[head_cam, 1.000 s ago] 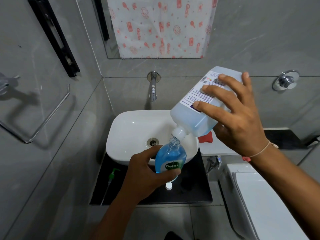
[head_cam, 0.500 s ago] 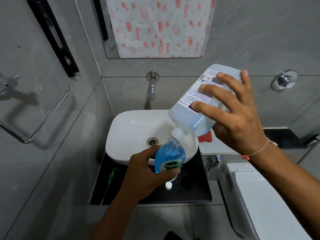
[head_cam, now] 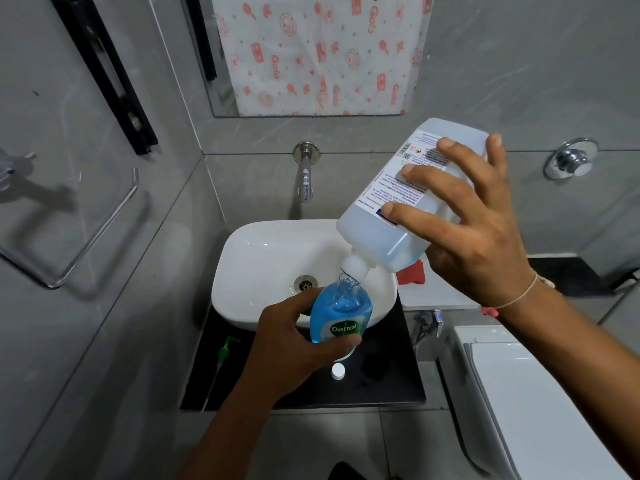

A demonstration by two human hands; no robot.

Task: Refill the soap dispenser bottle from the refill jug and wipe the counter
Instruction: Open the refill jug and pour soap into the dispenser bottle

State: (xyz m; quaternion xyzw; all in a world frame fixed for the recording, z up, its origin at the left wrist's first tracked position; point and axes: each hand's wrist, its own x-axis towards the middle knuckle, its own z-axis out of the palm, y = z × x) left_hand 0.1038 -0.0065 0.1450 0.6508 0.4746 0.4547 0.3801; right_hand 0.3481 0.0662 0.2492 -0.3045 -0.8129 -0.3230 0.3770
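Head view: above the white sink (head_cam: 242, 271), my left hand (head_cam: 291, 344) was wrapped around the blue soap bottle (head_cam: 341, 315), fingers closed on its lower half, holding it over the sink's front rim. My right hand (head_cam: 474, 237) gripped the tilted refill jug (head_cam: 388, 226), fingers spread across its label, spout down and meeting the bottle's open neck. In front of the sink, a white cap (head_cam: 338, 371) and a green pump (head_cam: 225, 351) lay on the black counter (head_cam: 391, 382).
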